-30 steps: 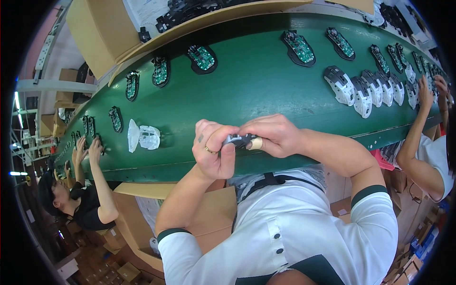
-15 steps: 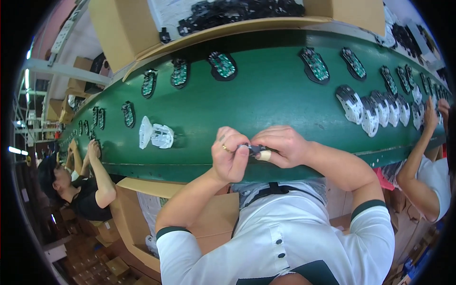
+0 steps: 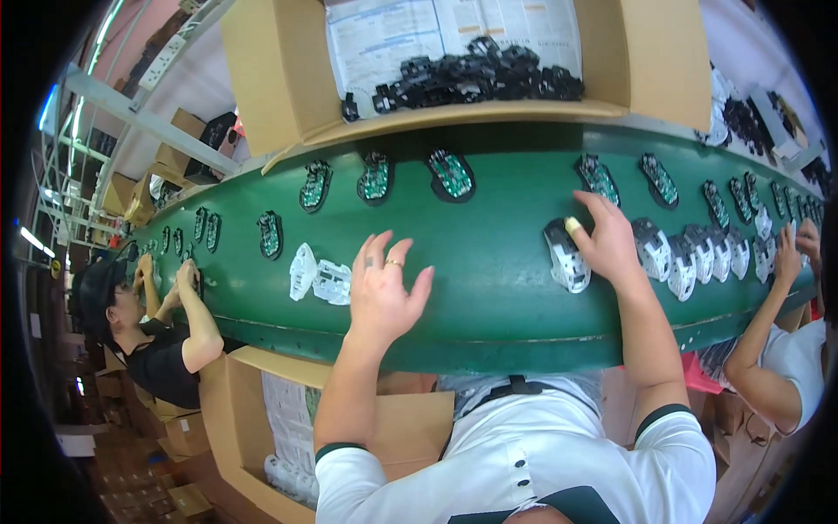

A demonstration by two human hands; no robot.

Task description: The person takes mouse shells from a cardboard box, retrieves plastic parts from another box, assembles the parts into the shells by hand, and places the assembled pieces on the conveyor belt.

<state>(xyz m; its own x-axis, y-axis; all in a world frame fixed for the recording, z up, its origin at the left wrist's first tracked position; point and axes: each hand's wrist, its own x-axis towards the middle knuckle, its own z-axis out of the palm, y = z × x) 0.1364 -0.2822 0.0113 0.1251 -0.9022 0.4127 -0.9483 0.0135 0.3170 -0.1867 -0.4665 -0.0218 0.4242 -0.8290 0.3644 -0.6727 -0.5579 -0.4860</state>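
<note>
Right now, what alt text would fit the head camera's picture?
A person's left hand, spread loosely, is near white pieces, the right hand beside a black-and-white shell, over a green table. Circuit boards and a cardboard box of black parts lie beyond.

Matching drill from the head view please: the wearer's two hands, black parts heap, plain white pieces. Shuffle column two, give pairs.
Column one
1. Left hand
2. Right hand
3. Black parts heap
4. Plain white pieces

Column two
A. Inside the cardboard box
B. Pale yellow wrap on the thumb
C. On the green surface, left of the left hand
D. Ring on a finger

Pairs: 1-D, 2-B, 3-A, 4-C
</note>
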